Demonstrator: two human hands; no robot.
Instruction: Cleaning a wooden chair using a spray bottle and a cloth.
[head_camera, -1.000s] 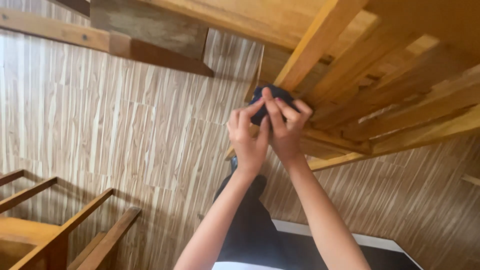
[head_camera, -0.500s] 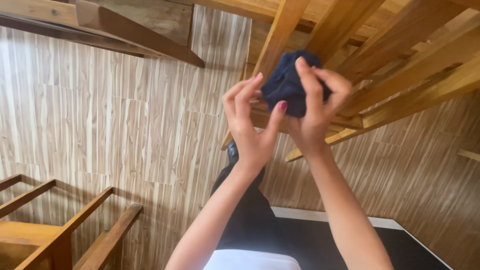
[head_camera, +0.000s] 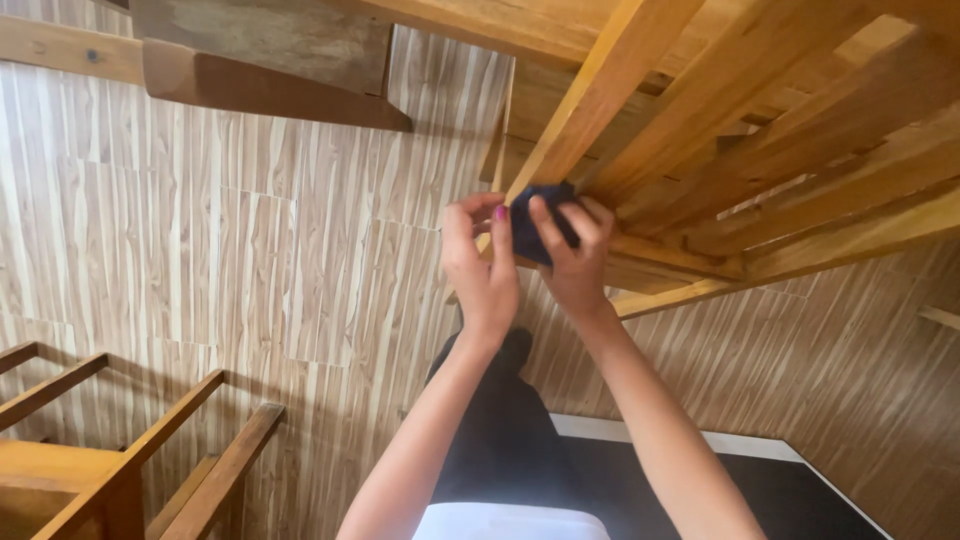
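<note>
Your right hand (head_camera: 575, 262) has its grip closed on a small dark blue cloth (head_camera: 535, 225), fingers spread over its front and pressing it against the wooden slats (head_camera: 700, 110) of the furniture frame above and beyond the grip. Your left hand (head_camera: 480, 270) sits just beside it, touching the cloth's left edge with thumb and forefinger pinched on the fabric; the fingernails are painted pink. The cloth is bunched between both hands, mostly hidden behind your right fingers, right where a slanting light wooden bar (head_camera: 590, 100) meets the lower rail (head_camera: 680, 270). Below the grip your forearms run down toward your dark trousers (head_camera: 500, 440). Behind everything lies a striped wood-pattern floor (head_camera: 250, 250). Far to the lower left of the grip stands another wooden frame (head_camera: 120, 470), well apart from your hands.
</note>
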